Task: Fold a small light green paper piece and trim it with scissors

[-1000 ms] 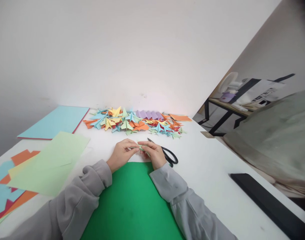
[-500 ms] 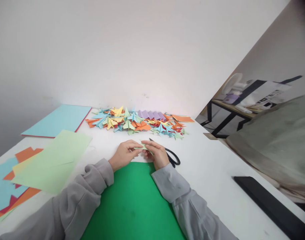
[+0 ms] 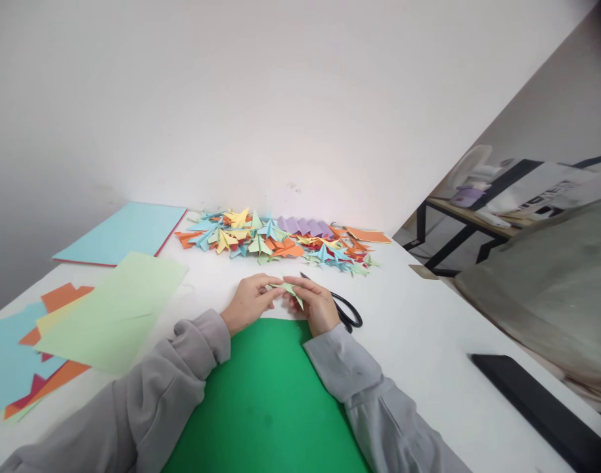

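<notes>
A small piece of folded light green paper (image 3: 291, 289) is pinched between both hands above the far edge of a green sheet (image 3: 265, 394). My left hand (image 3: 248, 301) grips its left side with thumb and fingers. On the right side, my right hand (image 3: 316, 303) holds it, and a pointed part of the paper hangs down beside the fingers. Black-handled scissors (image 3: 350, 312) lie on the table just right of my right hand, partly hidden behind it. Beyond the hands is a pile of small folded paper planes (image 3: 258, 244) in several colours.
At left lie a light green sheet (image 3: 117, 309), coloured paper scraps (image 3: 14, 355) and a large light blue sheet (image 3: 127, 230). Purple pleated paper (image 3: 305, 227) and orange paper (image 3: 369, 235) are near the wall. A black bar (image 3: 536, 401) lies at right.
The view has shifted slightly, so most things appear further right. The folded paper in my hands has turned a little and shows more of its pointed part.
</notes>
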A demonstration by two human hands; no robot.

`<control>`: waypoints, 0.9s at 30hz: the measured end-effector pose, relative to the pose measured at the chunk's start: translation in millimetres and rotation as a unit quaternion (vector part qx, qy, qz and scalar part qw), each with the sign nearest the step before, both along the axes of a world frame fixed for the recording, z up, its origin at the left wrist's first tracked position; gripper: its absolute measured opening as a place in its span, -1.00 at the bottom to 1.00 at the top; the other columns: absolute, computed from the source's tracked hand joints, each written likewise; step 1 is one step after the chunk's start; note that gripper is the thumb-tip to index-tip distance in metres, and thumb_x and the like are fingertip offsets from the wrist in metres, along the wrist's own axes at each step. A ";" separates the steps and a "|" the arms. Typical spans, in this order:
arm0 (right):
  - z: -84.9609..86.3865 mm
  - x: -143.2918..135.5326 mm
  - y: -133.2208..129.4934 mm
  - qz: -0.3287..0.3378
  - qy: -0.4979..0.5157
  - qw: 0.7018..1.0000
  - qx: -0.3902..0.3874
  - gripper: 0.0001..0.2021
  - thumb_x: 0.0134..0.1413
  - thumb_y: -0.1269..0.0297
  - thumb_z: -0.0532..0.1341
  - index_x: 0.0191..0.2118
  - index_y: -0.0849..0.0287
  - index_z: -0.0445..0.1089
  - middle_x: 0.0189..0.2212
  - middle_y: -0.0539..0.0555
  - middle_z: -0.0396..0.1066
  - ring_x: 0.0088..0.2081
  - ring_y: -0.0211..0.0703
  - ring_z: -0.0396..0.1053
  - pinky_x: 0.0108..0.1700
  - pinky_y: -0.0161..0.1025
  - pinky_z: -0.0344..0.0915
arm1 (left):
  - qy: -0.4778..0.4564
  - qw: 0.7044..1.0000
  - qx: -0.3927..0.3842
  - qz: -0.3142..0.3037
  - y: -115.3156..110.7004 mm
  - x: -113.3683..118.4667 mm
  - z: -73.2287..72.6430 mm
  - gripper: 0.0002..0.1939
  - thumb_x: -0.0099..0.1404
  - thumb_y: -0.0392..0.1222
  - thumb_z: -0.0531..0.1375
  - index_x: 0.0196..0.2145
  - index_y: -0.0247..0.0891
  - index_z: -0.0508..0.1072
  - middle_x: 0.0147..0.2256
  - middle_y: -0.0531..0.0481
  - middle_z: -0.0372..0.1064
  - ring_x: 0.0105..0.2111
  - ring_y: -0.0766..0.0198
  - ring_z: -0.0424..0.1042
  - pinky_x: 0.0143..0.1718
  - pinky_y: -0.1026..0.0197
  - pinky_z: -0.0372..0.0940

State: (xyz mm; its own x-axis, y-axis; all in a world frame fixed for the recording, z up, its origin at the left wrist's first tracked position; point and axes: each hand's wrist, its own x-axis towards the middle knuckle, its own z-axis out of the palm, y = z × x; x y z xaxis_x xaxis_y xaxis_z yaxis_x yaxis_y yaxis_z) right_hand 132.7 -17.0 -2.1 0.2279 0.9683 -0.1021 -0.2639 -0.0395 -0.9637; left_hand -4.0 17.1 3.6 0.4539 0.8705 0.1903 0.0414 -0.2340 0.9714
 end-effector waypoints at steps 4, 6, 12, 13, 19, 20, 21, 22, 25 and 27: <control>-0.9 0.0 0.4 0.012 -0.012 1.000 -0.006 -0.73 -0.36 0.31 0.21 -0.37 0.22 0.44 -0.68 0.00 0.37 -0.67 -0.33 0.18 -0.65 -0.38 0.05 | 0.012 1.000 -0.026 0.002 -1.0 -0.2 1.9 -0.68 0.03 -0.15 0.16 -0.27 -0.40 0.39 -0.57 0.03 0.29 -0.67 0.44 0.24 -0.64 0.34 0.19; -1.5 0.1 0.7 0.014 -0.014 1.000 0.000 -0.73 -0.36 0.30 0.22 -0.37 0.23 0.44 -0.68 -0.01 0.37 -0.67 -0.33 0.19 -0.65 -0.38 0.05 | 0.017 0.999 -0.027 0.000 -0.7 -0.2 1.9 -0.65 0.03 -0.13 0.16 -0.24 -0.41 0.38 -0.59 0.05 0.27 -0.68 0.44 0.23 -0.65 0.35 0.18; -7.3 3.0 3.4 0.020 -0.047 0.998 0.020 -0.73 -0.32 0.28 0.22 -0.35 0.21 0.44 -0.65 0.00 0.37 -0.66 -0.31 0.20 -0.65 -0.37 0.04 | -0.011 0.999 0.007 -0.030 2.1 -0.6 -0.9 -0.75 0.05 -0.08 0.13 -0.36 -0.32 0.39 -0.25 -0.07 0.22 -0.58 0.48 0.29 -0.69 0.39 0.19; -8.3 3.6 3.8 0.023 -0.055 0.998 0.023 -0.72 -0.31 0.28 0.22 -0.33 0.20 0.44 -0.65 0.00 0.37 -0.66 -0.31 0.20 -0.65 -0.37 0.04 | -0.017 0.999 0.005 -0.035 2.5 -0.5 -1.5 -0.76 0.05 -0.08 0.13 -0.38 -0.32 0.39 -0.23 -0.07 0.21 -0.57 0.47 0.30 -0.69 0.40 0.20; -9.3 4.0 3.7 0.037 -0.078 0.996 0.028 -0.71 -0.28 0.25 0.23 -0.30 0.17 0.44 -0.67 -0.02 0.36 -0.68 -0.34 0.18 -0.66 -0.38 0.02 | -0.045 0.996 -0.057 -0.044 5.5 0.4 -2.5 -0.72 0.02 -0.08 0.17 -0.38 -0.36 0.35 -0.53 -0.01 0.30 -0.55 0.35 0.34 -0.67 0.37 0.24; -8.9 3.6 3.5 0.039 -0.076 0.996 0.028 -0.71 -0.28 0.24 0.23 -0.30 0.17 0.44 -0.67 -0.02 0.36 -0.68 -0.33 0.19 -0.65 -0.38 0.02 | -0.050 0.996 -0.068 -0.040 5.8 0.2 -1.9 -0.71 0.02 -0.07 0.18 -0.37 -0.36 0.35 -0.57 0.00 0.30 -0.54 0.33 0.35 -0.67 0.36 0.24; -8.5 3.2 3.3 0.040 -0.071 0.996 0.029 -0.71 -0.28 0.23 0.23 -0.30 0.16 0.44 -0.67 -0.03 0.35 -0.67 -0.32 0.20 -0.65 -0.38 0.04 | -0.055 0.995 -0.077 -0.035 6.0 -0.1 -1.2 -0.70 0.01 -0.06 0.18 -0.36 -0.36 0.35 -0.58 -0.01 0.31 -0.53 0.32 0.36 -0.67 0.35 0.25; -8.0 2.8 3.1 0.040 -0.065 0.997 0.029 -0.71 -0.27 0.21 0.23 -0.30 0.16 0.44 -0.68 -0.03 0.35 -0.66 -0.32 0.21 -0.64 -0.38 0.05 | -0.060 0.994 -0.086 -0.030 6.0 -0.5 -0.2 -0.68 0.01 -0.05 0.19 -0.36 -0.36 0.35 -0.57 -0.02 0.33 -0.52 0.30 0.37 -0.66 0.34 0.26; -6.5 2.0 2.3 0.038 -0.051 0.998 0.031 -0.71 -0.26 0.20 0.22 -0.30 0.16 0.44 -0.67 -0.03 0.35 -0.64 -0.30 0.23 -0.62 -0.37 0.08 | -0.072 0.991 -0.113 -0.027 5.3 -1.7 2.3 -0.66 0.00 -0.04 0.19 -0.34 -0.37 0.37 -0.56 -0.06 0.36 -0.50 0.28 0.39 -0.61 0.30 0.29; -5.0 1.5 1.3 0.042 -0.054 0.997 0.031 -0.71 -0.25 0.20 0.22 -0.30 0.16 0.44 -0.68 -0.03 0.35 -0.64 -0.30 0.23 -0.63 -0.37 0.08 | -0.084 0.988 -0.130 -0.032 4.7 -2.0 3.1 -0.66 0.00 -0.06 0.20 -0.33 -0.38 0.38 -0.56 -0.07 0.37 -0.52 0.28 0.39 -0.58 0.28 0.29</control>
State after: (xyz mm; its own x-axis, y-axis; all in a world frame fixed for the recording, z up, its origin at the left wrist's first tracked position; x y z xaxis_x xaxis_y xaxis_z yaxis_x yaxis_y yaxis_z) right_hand 134.2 -15.6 -7.1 0.1530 0.9880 -0.0200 -0.1562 0.0042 -0.9877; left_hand -5.9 21.8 6.6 0.4908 0.8703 0.0417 -0.1313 0.0265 0.9910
